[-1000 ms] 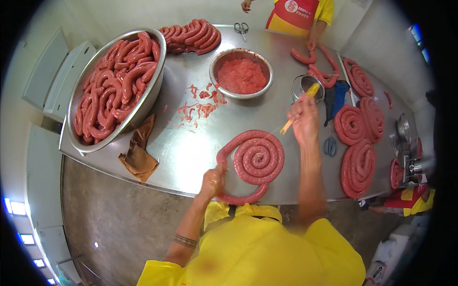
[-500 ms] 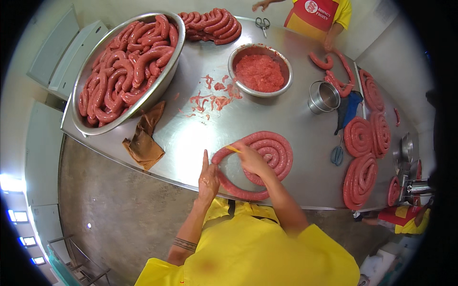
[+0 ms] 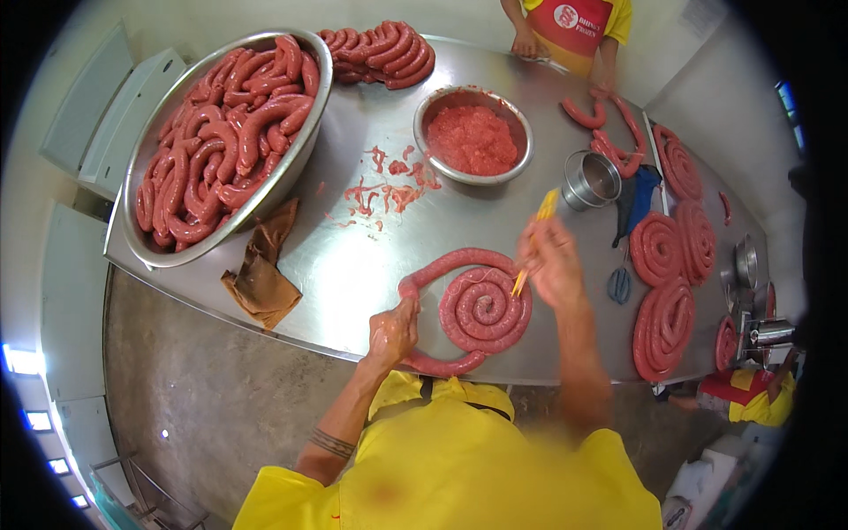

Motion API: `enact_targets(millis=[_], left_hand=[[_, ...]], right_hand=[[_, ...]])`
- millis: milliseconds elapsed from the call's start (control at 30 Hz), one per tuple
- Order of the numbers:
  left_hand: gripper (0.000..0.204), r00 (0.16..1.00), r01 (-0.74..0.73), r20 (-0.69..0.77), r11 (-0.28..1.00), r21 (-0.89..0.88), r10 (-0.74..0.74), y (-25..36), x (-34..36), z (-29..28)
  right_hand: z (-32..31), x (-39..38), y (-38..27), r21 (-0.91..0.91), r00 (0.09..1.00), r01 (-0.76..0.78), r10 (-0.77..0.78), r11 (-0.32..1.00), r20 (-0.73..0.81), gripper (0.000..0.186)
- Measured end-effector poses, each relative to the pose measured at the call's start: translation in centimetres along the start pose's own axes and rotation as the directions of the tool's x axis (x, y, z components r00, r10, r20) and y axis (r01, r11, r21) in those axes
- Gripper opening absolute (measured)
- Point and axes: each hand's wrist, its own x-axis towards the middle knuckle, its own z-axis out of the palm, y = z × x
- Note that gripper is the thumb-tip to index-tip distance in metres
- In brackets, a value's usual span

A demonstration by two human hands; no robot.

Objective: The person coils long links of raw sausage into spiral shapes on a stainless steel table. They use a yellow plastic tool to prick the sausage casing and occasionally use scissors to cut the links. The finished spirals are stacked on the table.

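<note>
On the steel table point(image 3: 344, 291) lies a coil of pink raw sausage point(image 3: 468, 309), its outer length looping out toward the left. My left hand point(image 3: 393, 331) grips that loose length at the coil's left side, fingers wrapped round it. My right hand point(image 3: 549, 261) is closed on a slim yellow tool point(image 3: 546, 203) above the coil's upper right, the tool's lower end down at the sausage. A brown cloth point(image 3: 261, 274) lies to the left of my hands. Blue-handled scissors point(image 3: 620, 283) and more coiled sausages point(image 3: 662, 327) lie to the right.
A heaped basin of sausages point(image 3: 216, 150), piled links point(image 3: 380, 53), a bowl of minced meat point(image 3: 468, 141), meat scraps point(image 3: 375, 199) and a metal pot point(image 3: 590, 181) are on the table. A co-worker point(image 3: 574, 31) stands opposite; another person point(image 3: 755, 397) is at the right.
My right hand, down on the coil half a second ago, is raised and shifted right with the yellow tool. My left index finger, extended then, is curled onto the sausage. The opposite co-worker now holds a metal utensil.
</note>
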Motion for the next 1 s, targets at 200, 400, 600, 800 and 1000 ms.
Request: enact_targets(millis=[200,400,600,800,1000], left_hand=[[0.016,0.878,0.472,0.129,0.879,-0.07,-0.461,-2.1,0.0,0.2],[0.019,0.728,0.676,0.068,0.698,-0.235,-0.682,-2.4,-2.4,-0.1],[0.02,0.934,0.292,-0.235,0.954,0.066,-0.27,-1.8,-3.8,-1.4],[0.017,0.968,0.154,-0.211,0.986,0.063,-0.137,-0.5,-2.9,-1.7],[0.01,0.94,0.279,-0.122,0.925,-0.258,-0.318,-0.7,-1.7,-2.1]], right_hand=[[-6.9,-7.7,3.5,-0.194,0.905,-0.388,0.333,0.901,-0.265,0.018],[1.9,-4.4,16.0,-0.934,0.938,-0.245,0.307,0.261,-0.161,0.018],[8.0,1.8,19.4,-0.801,0.605,0.266,0.554,0.536,0.571,0.025],[8.3,0.6,15.3,-0.889,0.851,-0.012,0.471,0.459,0.232,0.022],[7.4,0.1,15.5,-0.771,0.738,0.049,0.497,0.635,0.457,0.019]])
